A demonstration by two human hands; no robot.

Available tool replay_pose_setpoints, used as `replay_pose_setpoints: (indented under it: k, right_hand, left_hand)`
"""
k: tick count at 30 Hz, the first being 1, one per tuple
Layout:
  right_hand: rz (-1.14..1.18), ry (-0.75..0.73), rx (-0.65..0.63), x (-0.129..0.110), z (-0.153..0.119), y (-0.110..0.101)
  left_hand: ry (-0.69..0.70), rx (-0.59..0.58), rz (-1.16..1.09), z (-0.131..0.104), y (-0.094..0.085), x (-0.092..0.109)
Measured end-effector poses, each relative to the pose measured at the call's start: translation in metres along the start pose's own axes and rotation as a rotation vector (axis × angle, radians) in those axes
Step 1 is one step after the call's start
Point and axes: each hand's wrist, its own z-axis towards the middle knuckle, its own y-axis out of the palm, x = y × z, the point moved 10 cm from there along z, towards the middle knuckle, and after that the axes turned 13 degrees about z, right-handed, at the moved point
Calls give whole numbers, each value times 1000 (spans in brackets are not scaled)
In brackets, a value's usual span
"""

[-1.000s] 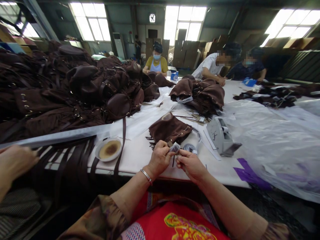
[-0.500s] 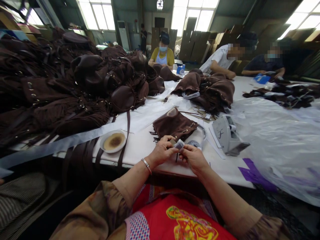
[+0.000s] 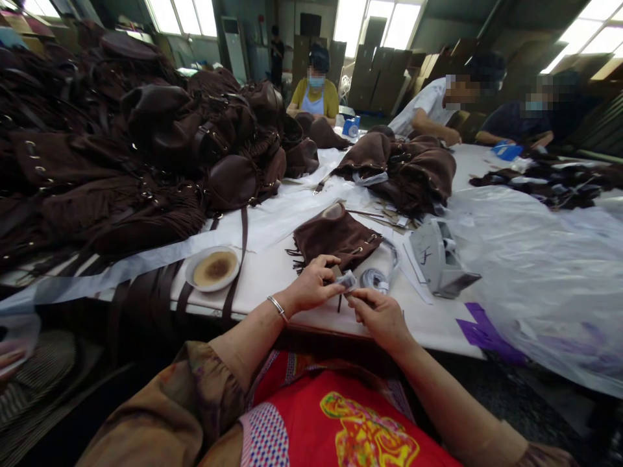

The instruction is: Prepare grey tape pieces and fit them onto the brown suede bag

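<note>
My left hand (image 3: 314,285), with a silver bangle at the wrist, is closed on a small clear plastic packet (image 3: 346,280) and a small tan piece (image 3: 337,272) beside it. Just below the packet, the thumb and fingers of my right hand (image 3: 384,319) are pinched together; what lies between their tips is too small to make out. Right beyond my hands a dark brown suede bag (image 3: 335,237) with fringe and metal eyelets lies flat on the white table (image 3: 272,285). A coil of clear grey strip (image 3: 374,280) sits beside the bag.
Left of my hands is a white bowl (image 3: 214,268) of tan paste. A grey tape dispenser (image 3: 435,259) stands to the right, near plastic sheeting (image 3: 545,272). Brown bags (image 3: 195,136) are heaped at the left, more (image 3: 403,168) ahead. Several people work across the table.
My right hand has shifted slightly down and away from the packet, which now rests more in my left fingers. The view has turned slightly; another person's hand shows more at the left edge.
</note>
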Motion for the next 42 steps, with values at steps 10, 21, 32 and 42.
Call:
replay_pose_setpoints:
  k: [10, 21, 32, 42]
  right_hand:
    - [-266, -542, -315, -65, -21, 15]
    - [-383, -186, -239, -36, 40, 24]
    - [-270, -381, -93, -40, 23, 14]
    - [-408, -398, -449, -49, 19, 31]
  left_hand:
    - [112, -28, 170, 1, 5, 12]
    - [205, -154, 432, -9, 25, 20]
    - [160, -65, 443, -24, 29, 15]
    - [122, -92, 510, -26, 41, 9]
